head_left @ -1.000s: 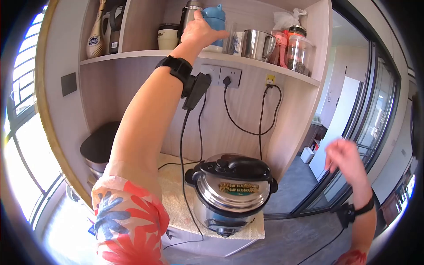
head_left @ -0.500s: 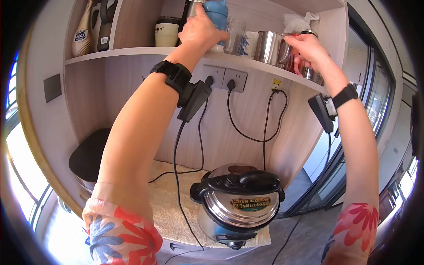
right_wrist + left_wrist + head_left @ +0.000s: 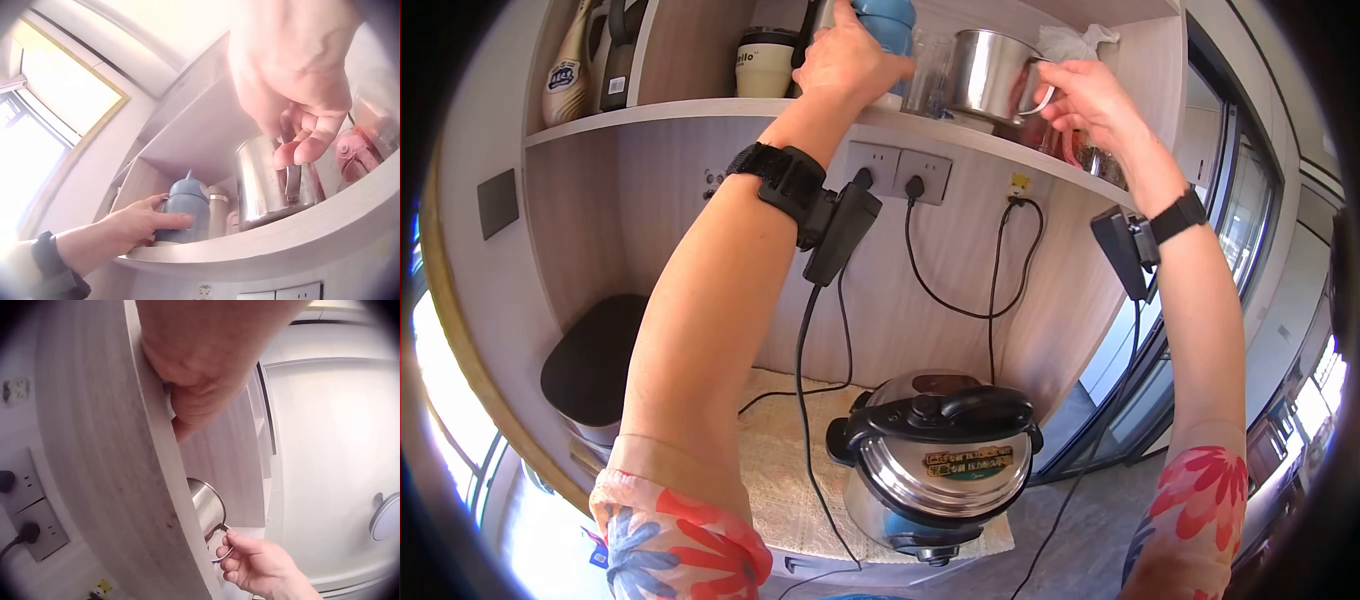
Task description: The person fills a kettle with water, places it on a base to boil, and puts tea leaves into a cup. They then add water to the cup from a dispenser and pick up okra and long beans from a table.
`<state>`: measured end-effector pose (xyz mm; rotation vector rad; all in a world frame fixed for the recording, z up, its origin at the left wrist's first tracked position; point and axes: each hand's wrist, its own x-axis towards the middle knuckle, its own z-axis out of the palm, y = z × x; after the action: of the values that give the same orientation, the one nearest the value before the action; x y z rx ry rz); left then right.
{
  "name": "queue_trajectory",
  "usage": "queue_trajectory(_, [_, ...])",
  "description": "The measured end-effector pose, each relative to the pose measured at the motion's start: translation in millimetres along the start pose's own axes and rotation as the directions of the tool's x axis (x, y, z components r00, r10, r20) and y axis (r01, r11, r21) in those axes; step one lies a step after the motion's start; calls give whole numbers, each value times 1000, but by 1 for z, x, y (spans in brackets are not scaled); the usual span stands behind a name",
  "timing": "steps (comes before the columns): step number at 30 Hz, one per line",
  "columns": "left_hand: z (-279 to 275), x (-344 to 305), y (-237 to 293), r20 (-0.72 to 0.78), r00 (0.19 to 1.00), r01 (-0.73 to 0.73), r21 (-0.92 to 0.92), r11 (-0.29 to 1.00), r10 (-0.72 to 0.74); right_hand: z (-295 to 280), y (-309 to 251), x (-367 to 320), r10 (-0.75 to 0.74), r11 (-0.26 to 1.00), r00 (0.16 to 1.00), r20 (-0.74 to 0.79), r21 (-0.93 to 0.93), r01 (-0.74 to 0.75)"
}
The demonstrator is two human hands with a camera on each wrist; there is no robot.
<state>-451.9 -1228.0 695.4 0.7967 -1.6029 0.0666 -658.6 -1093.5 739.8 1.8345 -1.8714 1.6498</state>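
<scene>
While the right hand (image 3: 1090, 100) pinches a shiny steel mug (image 3: 985, 75) by its handle, the left hand (image 3: 845, 65) grips a blue bottle with a pointed top (image 3: 187, 205)

As I look in remotely, both hands are at a pale wood-grain shelf (image 3: 337, 222), with a bright window (image 3: 445, 370) on my left and a dark-framed glass door (image 3: 1250, 200) on my right. The mug is over the shelf's right half; I can't tell whether its base touches the wood. The bottle is near the front edge, thumb across its front.

Between them I see a clear drinking glass (image 3: 928, 85); a pink plastic bottle (image 3: 353, 150) crowds the mug's handle side. Left of the left hand is a cream cup with a black lid (image 3: 764, 70). Below, a steel-and-black pressure cooker (image 3: 960, 470) sits on a cream patterned cloth (image 3: 770, 490), and my left-wrist camera's black cable (image 3: 802, 380) trails down beside it.
</scene>
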Motion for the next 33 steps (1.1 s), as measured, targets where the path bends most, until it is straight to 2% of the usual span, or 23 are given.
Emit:
queue_trajectory(4, [1,2,-2,-3,1000,23,-35,999,-23,35,-11,3,-20,1000,993,120,-20,23])
queue_trajectory(7, [-1,2,-2,11,998,54,-58,997,-54,54,-11,9,-15,999,994,111,-31,18])
queue_trajectory(10, [-2,0,-1,3,999,50,-66,997,-49,61,-10,12,-53,998,983,178,23,50])
queue_trajectory(12, [-2,0,-1,-28,999,41,-56,998,-43,59,-11,14,-68,994,902,425,109,23])
queue_trajectory(16, [-1,1,-3,-18,999,29,-72,997,-30,30,-9,34,39,998,921,387,34,-56])
queue_trajectory(18, [-1,0,-3,-26,999,26,-72,997,-28,34,-1,44,16,978,984,175,-207,20])
queue_trajectory(19, [-1,0,-2,-26,999,28,-73,997,-30,42,1,50,55,947,988,142,-323,-6])
queue_trajectory(20, [-2,0,-1,-21,999,33,-85,996,-34,46,2,56,55,946,988,144,-323,-6])
queue_trajectory(22, [-3,0,-2,-17,999,38,-93,995,-40,56,-3,59,106,772,989,105,-635,-15])
queue_trajectory(24, [-2,-1,-2,-9,999,29,-95,995,-30,58,-4,61,64,735,995,78,-678,6])
queue_trajectory(26, [-2,-2,-4,-14,1000,25,-108,994,-27,56,-7,64,3,673,990,141,-732,102])
queue_trajectory(27, [-1,-1,-5,-19,1000,15,-117,993,-17,51,-2,74,4,670,990,143,-735,103])
queue_trajectory(29, [0,-1,-5,-23,1000,14,-118,993,-17,40,13,98,-131,494,957,257,-820,288])
queue_trajectory(30, [0,-1,-5,-27,1000,11,-117,993,-14,38,8,93,-129,493,958,258,-821,287])
queue_trajectory(32, [0,-1,-5,-27,999,13,-115,993,-17,31,-1,82,-73,362,943,324,-872,328])
queue_trajectory(33, [0,-1,-5,-30,999,17,-114,993,-21,30,2,80,-71,358,943,326,-874,329])
